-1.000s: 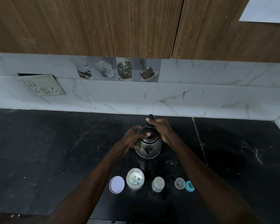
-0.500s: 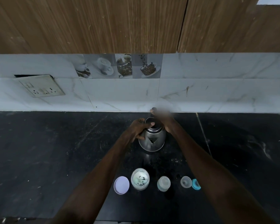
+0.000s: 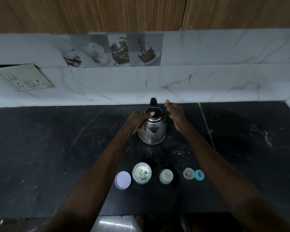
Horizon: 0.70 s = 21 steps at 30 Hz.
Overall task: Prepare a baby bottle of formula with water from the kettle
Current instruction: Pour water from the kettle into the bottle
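- Centrally on the black stone countertop [image 3: 57, 156], near the back wall, stands an upright stainless-steel kettle [image 3: 152, 131] with a black lid and a black handle on its far side; its spout faces the person.
- The left hand [image 3: 137, 121] grasps the kettle's left flank, fingers curled round the metal body and the thumb lying across the black lid.
- The right hand [image 3: 174, 113] hovers just beside the kettle's right side, released, fingers straight and slightly spread, holding nothing; I cannot tell whether it brushes the metal.
- Nearer the person, a row of small items sits well apart from the kettle.
- From left to right: a flat round lilac lid [image 3: 122, 180], touching or just beside an open white round formula jar [image 3: 141, 172]; a small clear plastic baby bottle [image 3: 166, 176], upright and uncapped; a clear domed cap [image 3: 188, 173]; and a teal screw ring [image 3: 199, 174] touching that cap.
- Behind the counter runs a white marble-patterned tile backsplash [image 3: 224, 77], with a beige socket plate [image 3: 26, 79] at the left and grey picture tiles of coffee cups [image 3: 114, 50] in the middle.
- Brown wooden cabinet doors [image 3: 90, 12] hang above.
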Each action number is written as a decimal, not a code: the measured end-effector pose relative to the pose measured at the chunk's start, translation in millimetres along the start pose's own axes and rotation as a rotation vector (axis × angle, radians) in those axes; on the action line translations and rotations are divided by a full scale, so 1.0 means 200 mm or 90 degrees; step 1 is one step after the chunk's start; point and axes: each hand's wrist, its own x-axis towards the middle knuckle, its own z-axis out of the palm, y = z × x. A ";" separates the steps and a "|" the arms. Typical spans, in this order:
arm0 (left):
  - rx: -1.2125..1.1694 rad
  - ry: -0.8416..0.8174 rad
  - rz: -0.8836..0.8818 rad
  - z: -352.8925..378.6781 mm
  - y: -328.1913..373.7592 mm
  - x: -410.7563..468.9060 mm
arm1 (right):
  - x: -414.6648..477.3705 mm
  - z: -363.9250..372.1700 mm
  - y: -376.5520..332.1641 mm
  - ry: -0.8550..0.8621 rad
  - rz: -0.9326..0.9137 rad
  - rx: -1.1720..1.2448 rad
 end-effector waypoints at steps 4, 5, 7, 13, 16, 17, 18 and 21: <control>0.045 0.274 0.060 0.09 -0.13 -0.20 | -0.27 -0.28 0.24 0.016 -0.003 -0.112; 0.043 0.326 0.163 0.14 -0.19 -0.31 | -0.34 -0.36 0.30 -0.001 0.013 -0.184; 0.045 0.318 0.306 0.29 -0.35 -0.52 | -0.52 -0.49 0.38 -0.041 0.036 -0.325; 0.294 0.032 0.377 0.62 -0.91 -0.83 | -0.78 -0.64 0.66 -0.145 0.057 -0.618; 0.456 0.008 0.382 0.69 -1.02 -0.81 | -0.82 -0.65 0.76 -0.122 0.057 -0.786; 0.466 -0.005 0.343 0.69 -1.04 -0.80 | -0.83 -0.65 0.78 -0.126 0.052 -0.812; 0.463 -0.016 0.308 0.70 -1.05 -0.78 | -0.84 -0.64 0.80 -0.126 0.045 -0.828; 0.424 -0.015 0.251 0.71 -1.07 -0.75 | -0.87 -0.59 0.86 -0.121 0.030 -0.859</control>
